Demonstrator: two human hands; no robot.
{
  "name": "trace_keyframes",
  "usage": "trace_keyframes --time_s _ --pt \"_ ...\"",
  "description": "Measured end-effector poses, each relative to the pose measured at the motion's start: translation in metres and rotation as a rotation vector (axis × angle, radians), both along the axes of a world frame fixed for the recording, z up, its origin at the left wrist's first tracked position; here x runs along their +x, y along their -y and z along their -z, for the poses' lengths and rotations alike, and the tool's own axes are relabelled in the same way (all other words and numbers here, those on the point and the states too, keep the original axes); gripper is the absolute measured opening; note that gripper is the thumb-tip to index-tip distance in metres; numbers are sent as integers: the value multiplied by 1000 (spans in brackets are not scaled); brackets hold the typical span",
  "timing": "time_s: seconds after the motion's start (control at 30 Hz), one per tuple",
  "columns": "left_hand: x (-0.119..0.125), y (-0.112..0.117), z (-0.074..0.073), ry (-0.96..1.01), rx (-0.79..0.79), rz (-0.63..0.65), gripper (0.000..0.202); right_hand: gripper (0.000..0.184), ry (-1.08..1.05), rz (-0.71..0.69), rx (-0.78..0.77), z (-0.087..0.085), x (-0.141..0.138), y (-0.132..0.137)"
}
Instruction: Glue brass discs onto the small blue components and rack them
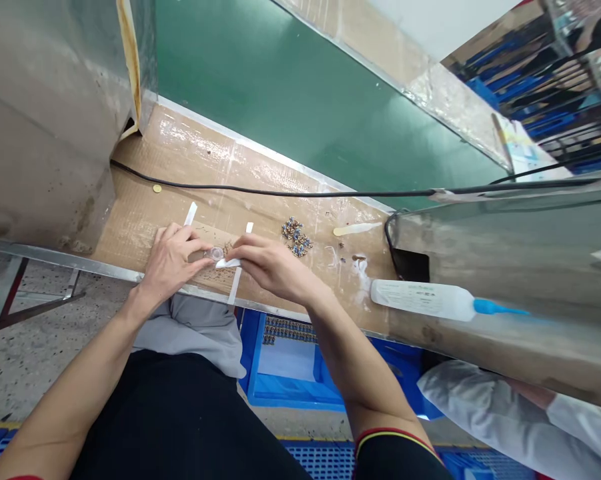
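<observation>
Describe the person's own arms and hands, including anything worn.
The left hand and right hand are ungloved, with forearms bare. The right sleeve is short and black, edged in red and yellow; only the left sleeve's red edge shows.

Speckled floor (30, 367), perhaps shelving (540, 87) beyond.

Illumination was bright and diffuse. Glare streaked the glossy covering of the bench (190, 150) and formed pale patches on the green surface (280, 100) behind it. Shadows were soft. Wide-angle distortion stretched the frame edges; the blue-and-black background (535, 87) appeared smeared.
</observation>
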State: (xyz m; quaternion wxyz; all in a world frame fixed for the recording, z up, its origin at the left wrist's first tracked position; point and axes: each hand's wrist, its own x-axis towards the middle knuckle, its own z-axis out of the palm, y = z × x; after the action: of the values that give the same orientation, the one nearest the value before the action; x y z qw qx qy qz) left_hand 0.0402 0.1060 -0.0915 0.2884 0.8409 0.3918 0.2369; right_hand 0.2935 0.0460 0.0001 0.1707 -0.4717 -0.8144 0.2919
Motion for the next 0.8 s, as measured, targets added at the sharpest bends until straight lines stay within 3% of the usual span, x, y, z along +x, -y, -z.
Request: trace_keyframes --time_s 0.13,0.23,0.33,0.43,0.6,0.8 --pt "-3 -2 -4 6 -29 40 23 21 -124 216 143 -13 7 7" --pt "-5 -3 -5 2 -19 52 24 20 -113 299 159 -2 -2 5" --pt "-6 -4 -3 7 -16 56 28 22 -97 279 201 19 -14 1" --pt "-5 -3 -2 8 -25 58 31 28 15 175 249 31 -21 0" --pt "-5 -3 -1 0 -14 53 27 32 330 18 208 20 -16 4" --pt "-7 -5 -3 -37 -5 83 19 29 185 128 244 14 -11 2"
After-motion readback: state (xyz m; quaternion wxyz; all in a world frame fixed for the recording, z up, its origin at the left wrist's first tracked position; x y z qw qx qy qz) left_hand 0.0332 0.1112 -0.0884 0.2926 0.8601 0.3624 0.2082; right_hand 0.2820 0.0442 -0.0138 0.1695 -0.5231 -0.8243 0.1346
